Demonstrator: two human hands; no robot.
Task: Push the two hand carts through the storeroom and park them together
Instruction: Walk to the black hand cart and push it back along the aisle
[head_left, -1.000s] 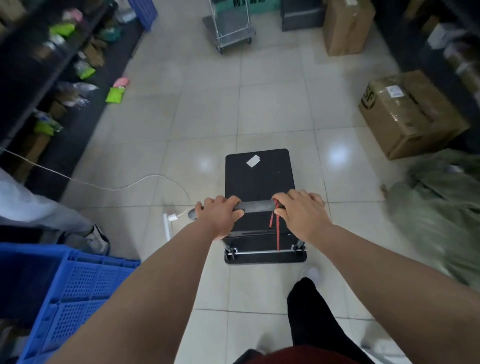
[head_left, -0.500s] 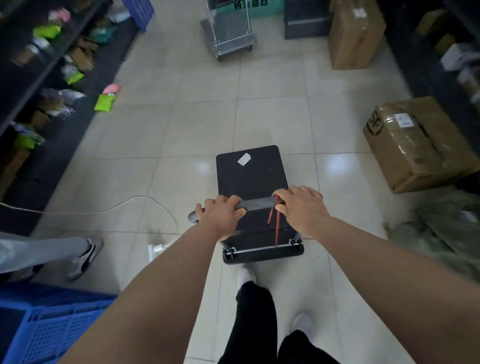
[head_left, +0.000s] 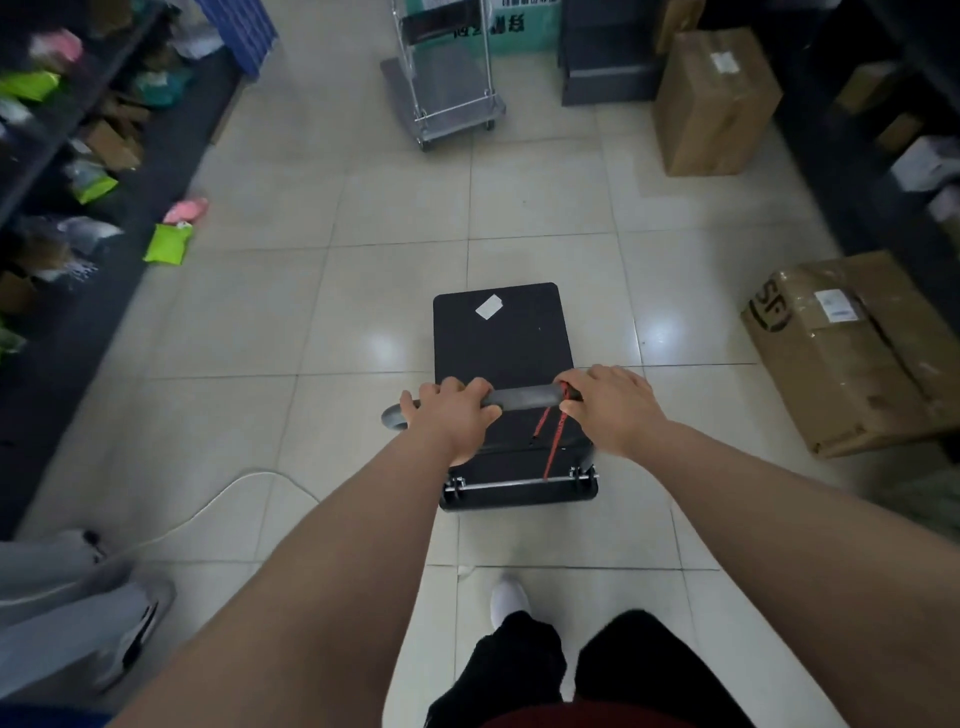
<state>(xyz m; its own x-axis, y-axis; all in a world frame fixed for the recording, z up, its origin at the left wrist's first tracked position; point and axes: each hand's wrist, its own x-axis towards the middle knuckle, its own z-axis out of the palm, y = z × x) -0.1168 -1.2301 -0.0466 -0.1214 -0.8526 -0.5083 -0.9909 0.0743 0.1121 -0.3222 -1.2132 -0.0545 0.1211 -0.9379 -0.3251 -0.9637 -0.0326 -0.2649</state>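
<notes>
You are in an aisle of pale floor tiles, with dark shelving down your left and more racks on the right. Ahead, well apart from you at the far end, stands the silver cart, the one to park beside. The black cart is right in front of you on the floor, its deck bare but for a white sticker.

Both hands are clenched on the grey handle bar: your left hand near its left end, your right hand at the right, pressing on the red cord that hangs from the bar.

To do this stretch well, push evenly through both hands so the black cart tracks straight up the middle of the aisle. It looks lined up a little to the right of the silver cart, so ease it leftward early rather than swerving at the end. Keep off the taped carton lying near on the right and the tall carton further up. A white cable trails on the floor beside your left forearm, and another person's leg is at the lower left; mind your feet there. Slow before contact.

By count: two carts, two cartons by the right racks, one cable, one bright green packet and one pink packet on the floor by the shelving. Goods on the shelves are too blurred to number.
</notes>
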